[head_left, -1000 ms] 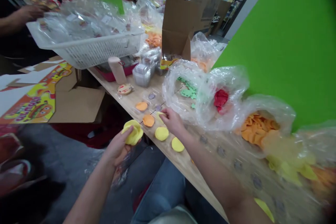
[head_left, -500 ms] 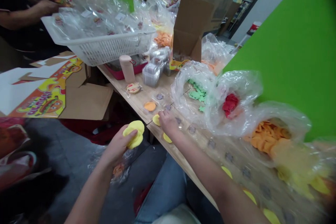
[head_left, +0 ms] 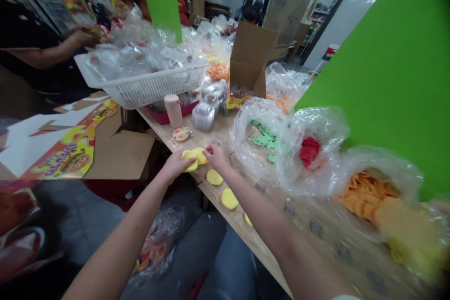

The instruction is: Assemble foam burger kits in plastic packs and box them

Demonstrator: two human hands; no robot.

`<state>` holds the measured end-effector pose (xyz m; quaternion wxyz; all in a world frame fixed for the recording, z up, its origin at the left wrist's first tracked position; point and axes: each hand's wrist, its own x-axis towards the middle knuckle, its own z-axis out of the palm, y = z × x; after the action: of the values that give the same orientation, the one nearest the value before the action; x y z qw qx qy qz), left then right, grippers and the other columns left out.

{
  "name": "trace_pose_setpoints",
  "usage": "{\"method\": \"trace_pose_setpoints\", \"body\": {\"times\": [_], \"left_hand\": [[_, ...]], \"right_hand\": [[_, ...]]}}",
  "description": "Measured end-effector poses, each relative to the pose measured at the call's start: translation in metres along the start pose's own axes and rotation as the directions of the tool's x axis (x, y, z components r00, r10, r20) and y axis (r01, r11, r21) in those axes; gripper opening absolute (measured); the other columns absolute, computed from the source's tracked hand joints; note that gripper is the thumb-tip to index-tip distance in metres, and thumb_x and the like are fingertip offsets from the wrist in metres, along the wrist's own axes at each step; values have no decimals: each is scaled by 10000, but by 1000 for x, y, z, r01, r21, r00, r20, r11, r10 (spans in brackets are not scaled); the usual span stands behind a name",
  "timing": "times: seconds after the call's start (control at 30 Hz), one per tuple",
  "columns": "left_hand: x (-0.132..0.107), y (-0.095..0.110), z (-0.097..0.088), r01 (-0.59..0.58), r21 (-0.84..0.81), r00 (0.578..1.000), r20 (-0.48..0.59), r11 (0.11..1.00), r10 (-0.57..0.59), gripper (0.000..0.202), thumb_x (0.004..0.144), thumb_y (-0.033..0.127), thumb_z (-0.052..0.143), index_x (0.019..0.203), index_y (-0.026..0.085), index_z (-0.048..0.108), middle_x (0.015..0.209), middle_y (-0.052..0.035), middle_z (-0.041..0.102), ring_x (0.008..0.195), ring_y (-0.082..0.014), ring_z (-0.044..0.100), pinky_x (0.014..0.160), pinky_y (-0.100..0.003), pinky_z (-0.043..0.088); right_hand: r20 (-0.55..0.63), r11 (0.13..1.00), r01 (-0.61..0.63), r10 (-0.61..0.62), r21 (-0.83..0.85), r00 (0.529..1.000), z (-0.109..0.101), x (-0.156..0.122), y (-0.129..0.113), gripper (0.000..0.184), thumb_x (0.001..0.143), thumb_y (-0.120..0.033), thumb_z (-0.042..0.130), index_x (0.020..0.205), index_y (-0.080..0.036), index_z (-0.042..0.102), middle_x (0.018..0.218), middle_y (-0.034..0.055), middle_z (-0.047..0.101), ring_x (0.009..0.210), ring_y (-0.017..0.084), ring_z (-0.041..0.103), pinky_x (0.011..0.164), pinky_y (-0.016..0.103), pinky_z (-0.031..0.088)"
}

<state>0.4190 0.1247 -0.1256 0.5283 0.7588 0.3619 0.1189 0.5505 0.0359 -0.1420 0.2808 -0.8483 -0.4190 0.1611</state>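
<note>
My left hand [head_left: 175, 165] is closed around a few thin yellow discs [head_left: 189, 154], its thumb lying across them. My right hand [head_left: 217, 157] meets it above the table edge, fingertips pinching the edge of another yellow disc [head_left: 199, 154]. Part of an orange disc shows beneath them. Along the front edge, more yellow discs lie in a row, one [head_left: 214, 177] just below my right hand and another [head_left: 229, 198] nearer me. Small grey patterned pieces [head_left: 289, 207] sit in a line behind my right forearm, partly hidden by it.
Clear plastic bags hold green pieces [head_left: 264, 137], red pieces [head_left: 309, 151] and orange discs [head_left: 367, 197]. Further back stand a pink bottle [head_left: 173, 111], plastic containers [head_left: 204, 116], a white basket [head_left: 151, 86] and an open carton [head_left: 248, 56]. Another person's arm [head_left: 52, 54] is at left.
My left hand has moved up and right with the yellow discs, meeting my right hand. My right hand has shifted slightly left and now pinches a disc. The camera view has tilted up.
</note>
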Motion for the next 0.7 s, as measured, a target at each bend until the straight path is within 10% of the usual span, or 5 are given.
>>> {"method": "trace_pose_setpoints", "body": {"times": [0.17, 0.7], "left_hand": [[30, -9, -7, -16, 262, 995, -91, 965, 42, 424, 689, 341, 541, 1048, 130, 619, 884, -80, 672, 845, -250, 609, 734, -333, 461], [31, -26, 9, -258, 536, 964, 82, 804, 254, 466, 740, 180, 414, 1188, 97, 509, 1213, -140, 562, 1144, -235, 497, 986, -366, 356]], "right_hand": [[-82, 987, 8, -21, -160, 996, 6, 11, -1, 158, 794, -164, 514, 912, -130, 613, 907, 111, 625, 883, 202, 561, 745, 311, 427], [-118, 923, 25, -76, -383, 990, 0, -2, 10, 235, 817, -233, 519, 1021, -138, 589, 1118, 132, 520, 1001, 219, 480, 789, 313, 426]]}}
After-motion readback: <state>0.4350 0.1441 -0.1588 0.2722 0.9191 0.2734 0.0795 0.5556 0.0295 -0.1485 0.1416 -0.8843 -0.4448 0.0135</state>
